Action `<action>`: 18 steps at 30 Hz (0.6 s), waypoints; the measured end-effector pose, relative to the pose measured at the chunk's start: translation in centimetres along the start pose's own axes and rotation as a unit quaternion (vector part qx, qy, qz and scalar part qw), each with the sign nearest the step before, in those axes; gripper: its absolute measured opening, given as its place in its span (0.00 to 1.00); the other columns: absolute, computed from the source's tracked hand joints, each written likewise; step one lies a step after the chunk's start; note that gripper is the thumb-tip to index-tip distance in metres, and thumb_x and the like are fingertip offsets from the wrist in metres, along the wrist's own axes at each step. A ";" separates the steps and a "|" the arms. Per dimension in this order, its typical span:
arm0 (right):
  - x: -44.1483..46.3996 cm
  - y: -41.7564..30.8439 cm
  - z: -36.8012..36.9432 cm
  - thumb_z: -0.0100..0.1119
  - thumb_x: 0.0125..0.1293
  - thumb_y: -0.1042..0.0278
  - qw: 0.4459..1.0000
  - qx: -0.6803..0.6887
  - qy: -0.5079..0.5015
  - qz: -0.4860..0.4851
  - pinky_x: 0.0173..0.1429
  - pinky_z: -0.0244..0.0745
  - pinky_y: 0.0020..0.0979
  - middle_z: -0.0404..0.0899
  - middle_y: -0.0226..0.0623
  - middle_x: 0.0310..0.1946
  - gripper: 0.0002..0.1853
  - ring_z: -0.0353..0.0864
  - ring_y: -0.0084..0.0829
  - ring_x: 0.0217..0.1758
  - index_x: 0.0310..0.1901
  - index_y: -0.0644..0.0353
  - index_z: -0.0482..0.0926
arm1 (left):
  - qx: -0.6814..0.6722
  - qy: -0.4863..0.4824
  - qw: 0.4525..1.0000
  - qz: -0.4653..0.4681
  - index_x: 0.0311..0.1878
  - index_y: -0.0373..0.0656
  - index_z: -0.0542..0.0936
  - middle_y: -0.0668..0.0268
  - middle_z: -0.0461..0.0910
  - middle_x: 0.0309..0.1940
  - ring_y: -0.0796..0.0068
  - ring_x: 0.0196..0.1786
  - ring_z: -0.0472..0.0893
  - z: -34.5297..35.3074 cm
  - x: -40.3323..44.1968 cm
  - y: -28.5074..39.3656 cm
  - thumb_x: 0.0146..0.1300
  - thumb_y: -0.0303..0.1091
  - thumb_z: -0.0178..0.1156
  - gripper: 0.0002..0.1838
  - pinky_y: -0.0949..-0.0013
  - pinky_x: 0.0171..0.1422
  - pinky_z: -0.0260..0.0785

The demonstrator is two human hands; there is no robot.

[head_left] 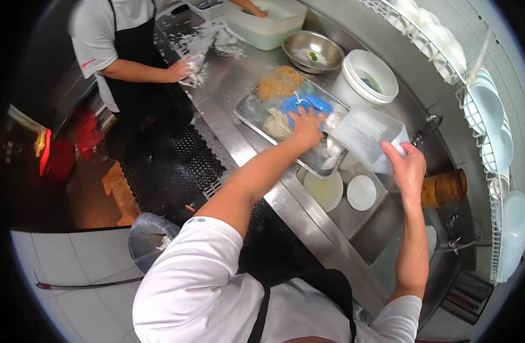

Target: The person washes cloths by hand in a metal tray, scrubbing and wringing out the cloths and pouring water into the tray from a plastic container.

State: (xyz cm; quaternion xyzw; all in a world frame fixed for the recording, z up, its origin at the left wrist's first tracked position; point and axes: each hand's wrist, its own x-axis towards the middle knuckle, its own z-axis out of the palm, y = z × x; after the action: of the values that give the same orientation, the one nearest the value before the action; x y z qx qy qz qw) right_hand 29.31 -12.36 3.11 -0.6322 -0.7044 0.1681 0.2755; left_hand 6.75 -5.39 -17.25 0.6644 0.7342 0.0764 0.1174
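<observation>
My left hand [307, 123] lies on a crumpled blue net-like cloth [317, 104], its fingers apart over it. Under the cloth is a shallow metal tray [248, 119], which also holds an orange mesh bundle [279, 83] and a beige one [278, 124]. In my right hand [408, 163] is a translucent plastic container [368, 137], gripped by its near rim and tilted beside the tray's right end. Just below the container, a tub of yellowish liquid [324, 191] and a white round lid or dish [361, 192] sit in the sink area.
A co-worker's hand [181, 70] rests in foam on the steel counter. Behind the tray stand a large water tub [262, 31], a steel bowl [312, 51] and white buckets [365, 77]. A dish rack [485, 131] lines the wall; taps [431, 123] project over the sinks.
</observation>
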 end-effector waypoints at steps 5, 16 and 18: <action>-0.9 -1.3 -0.1 0.72 0.52 0.46 0.980 -0.117 0.040 -0.153 0.37 0.70 0.42 0.78 0.49 0.18 0.26 0.76 0.50 0.23 0.27 0.68 0.80 | -0.002 0.040 0.999 0.002 0.68 0.57 0.68 0.51 0.62 0.70 0.36 0.73 0.56 1.1 0.2 -0.5 0.55 0.44 0.65 0.35 0.21 0.65 0.50; -11.7 17.1 -11.1 0.72 0.53 0.48 0.943 -0.252 0.137 0.167 0.55 0.74 0.45 0.82 0.54 0.47 0.33 0.81 0.53 0.52 0.51 0.67 0.78 | 0.057 0.103 0.993 0.022 0.65 0.50 0.71 0.51 0.63 0.69 0.39 0.73 0.58 2.9 -0.9 -1.1 0.64 0.41 0.52 0.24 0.23 0.69 0.42; -14.2 21.4 -13.5 0.73 0.52 0.49 0.913 -0.320 0.075 0.241 0.54 0.74 0.46 0.82 0.52 0.47 0.31 0.81 0.53 0.52 0.50 0.66 0.79 | 0.075 0.108 0.991 0.019 0.65 0.50 0.71 0.52 0.64 0.69 0.39 0.73 0.58 3.1 -0.8 -0.6 0.65 0.41 0.51 0.24 0.23 0.70 0.41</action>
State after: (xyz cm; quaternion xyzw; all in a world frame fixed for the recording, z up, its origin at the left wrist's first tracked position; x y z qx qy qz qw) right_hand 55.23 -24.77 -1.23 -0.8480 -0.5237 -0.0534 0.0615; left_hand 7.07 -6.36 -20.31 0.6728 0.7336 0.0941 -0.0141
